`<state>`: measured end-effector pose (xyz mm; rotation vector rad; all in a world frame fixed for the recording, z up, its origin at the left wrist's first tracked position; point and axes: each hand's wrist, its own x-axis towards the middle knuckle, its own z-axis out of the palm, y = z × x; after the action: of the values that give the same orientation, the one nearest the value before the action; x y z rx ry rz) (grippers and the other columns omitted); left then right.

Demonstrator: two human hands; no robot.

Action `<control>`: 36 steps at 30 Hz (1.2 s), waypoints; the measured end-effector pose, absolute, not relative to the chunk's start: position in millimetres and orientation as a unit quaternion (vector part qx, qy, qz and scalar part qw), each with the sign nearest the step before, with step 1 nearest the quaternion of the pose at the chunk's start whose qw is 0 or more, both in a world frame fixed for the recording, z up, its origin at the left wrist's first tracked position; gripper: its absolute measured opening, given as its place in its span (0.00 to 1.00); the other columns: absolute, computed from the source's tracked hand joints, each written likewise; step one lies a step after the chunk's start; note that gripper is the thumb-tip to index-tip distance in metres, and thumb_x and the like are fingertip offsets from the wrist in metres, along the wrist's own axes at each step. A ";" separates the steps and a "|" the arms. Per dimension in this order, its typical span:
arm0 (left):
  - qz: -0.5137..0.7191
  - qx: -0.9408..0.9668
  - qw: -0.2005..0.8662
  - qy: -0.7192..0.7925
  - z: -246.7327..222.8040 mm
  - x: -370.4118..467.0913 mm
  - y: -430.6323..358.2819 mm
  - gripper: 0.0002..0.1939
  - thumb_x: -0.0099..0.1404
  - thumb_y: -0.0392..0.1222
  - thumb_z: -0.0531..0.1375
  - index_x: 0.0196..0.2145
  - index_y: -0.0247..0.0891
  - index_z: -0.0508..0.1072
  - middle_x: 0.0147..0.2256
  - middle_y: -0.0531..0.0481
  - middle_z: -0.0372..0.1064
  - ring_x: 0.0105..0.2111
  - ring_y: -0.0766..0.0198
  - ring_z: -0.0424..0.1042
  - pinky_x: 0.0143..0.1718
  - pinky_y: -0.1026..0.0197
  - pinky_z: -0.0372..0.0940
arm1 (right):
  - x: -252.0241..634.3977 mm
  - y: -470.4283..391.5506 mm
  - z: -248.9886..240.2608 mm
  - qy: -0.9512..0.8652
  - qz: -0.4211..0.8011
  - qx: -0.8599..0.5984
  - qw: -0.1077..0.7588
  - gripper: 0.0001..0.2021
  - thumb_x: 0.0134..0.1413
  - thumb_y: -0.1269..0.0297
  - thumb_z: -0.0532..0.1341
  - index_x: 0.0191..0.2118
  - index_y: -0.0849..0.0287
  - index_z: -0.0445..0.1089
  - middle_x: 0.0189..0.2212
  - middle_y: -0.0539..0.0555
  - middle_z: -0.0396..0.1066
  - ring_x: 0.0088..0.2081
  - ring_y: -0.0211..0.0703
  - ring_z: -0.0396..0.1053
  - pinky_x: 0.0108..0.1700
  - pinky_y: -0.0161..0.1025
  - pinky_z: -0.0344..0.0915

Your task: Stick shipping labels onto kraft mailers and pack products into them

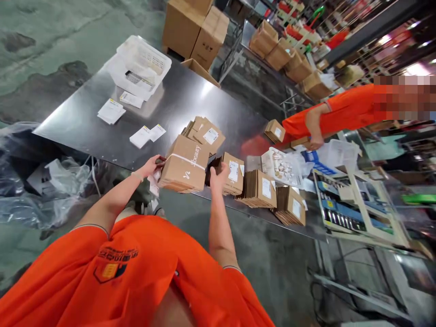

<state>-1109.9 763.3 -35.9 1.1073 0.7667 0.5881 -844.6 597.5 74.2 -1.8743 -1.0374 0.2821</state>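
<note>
Cardboard bundle (182, 170) over the counter's (190, 100) near edge probably wants even support, left hand (152, 166) gripping its side, right hand's (218, 178) grip unclear tbh.

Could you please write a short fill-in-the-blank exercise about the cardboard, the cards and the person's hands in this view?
1. The strap across the top of the bundle of flattened cardboard boxes is coloured ____.
2. The hand nearer the labelled cardboard stack is the person's ____ one.
3. From the wearer's view, the white cards lie to the ____ of the bundle.

Missing words: white; right; left.
</note>
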 end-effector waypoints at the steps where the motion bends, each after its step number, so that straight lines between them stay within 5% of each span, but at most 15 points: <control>1: 0.259 0.505 0.749 0.343 -38.3 -1107.3 766.7 0.28 0.53 0.58 0.78 0.38 0.40 0.70 0.30 0.51 0.72 0.32 0.60 0.72 0.36 0.57 0.69 | -848.4 604.7 80.1 -0.438 0.088 -0.768 0.459 0.14 0.70 0.52 0.64 0.51 0.57 0.71 0.54 0.63 0.74 0.60 0.56 0.70 0.64 0.55 0.72; 10: 0.237 0.601 0.706 0.291 -47.0 -1097.5 787.8 0.16 0.56 0.42 0.71 0.26 0.40 0.65 0.26 0.56 0.66 0.31 0.64 0.64 0.36 0.61 0.63 | -897.7 645.8 72.6 -0.593 0.029 -0.764 0.253 0.13 0.73 0.53 0.64 0.53 0.54 0.75 0.59 0.64 0.69 0.62 0.61 0.66 0.69 0.60 0.64; 17: 0.278 0.662 0.579 0.386 -43.5 -1105.7 786.2 0.08 0.74 0.34 0.56 0.34 0.40 0.69 0.29 0.54 0.69 0.34 0.64 0.67 0.45 0.58 0.64 | -887.6 637.2 72.1 -0.593 0.026 -0.762 0.261 0.14 0.74 0.50 0.62 0.53 0.54 0.75 0.59 0.64 0.68 0.62 0.61 0.65 0.70 0.62 0.63; 23: 0.266 0.674 0.600 0.340 -40.7 -1106.2 794.5 0.05 0.64 0.32 0.63 0.39 0.36 0.74 0.40 0.47 0.78 0.37 0.62 0.72 0.45 0.59 0.67 | -891.2 638.6 72.8 -0.595 0.024 -0.762 0.253 0.15 0.74 0.49 0.61 0.53 0.54 0.75 0.59 0.64 0.68 0.62 0.61 0.66 0.69 0.62 0.63; 31: 0.226 0.684 0.649 0.246 -54.7 -1099.5 801.0 0.13 0.60 0.43 0.69 0.30 0.41 0.67 0.30 0.53 0.67 0.34 0.61 0.65 0.42 0.58 0.65 | -893.9 638.7 74.2 -0.589 0.034 -0.768 0.249 0.16 0.76 0.49 0.60 0.55 0.54 0.75 0.60 0.65 0.68 0.64 0.62 0.64 0.70 0.62 0.63; 36: 0.218 0.732 0.589 0.262 -52.9 -1103.1 794.3 0.10 0.62 0.33 0.67 0.31 0.41 0.68 0.31 0.51 0.69 0.35 0.59 0.66 0.44 0.56 0.62 | -894.1 639.7 75.5 -0.590 0.035 -0.767 0.249 0.15 0.75 0.50 0.61 0.54 0.53 0.75 0.60 0.64 0.67 0.62 0.61 0.65 0.70 0.62 0.64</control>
<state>-1103.1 794.3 -52.9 1.7055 0.6106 0.5073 -894.1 639.7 75.5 -2.0901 -1.6076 0.0942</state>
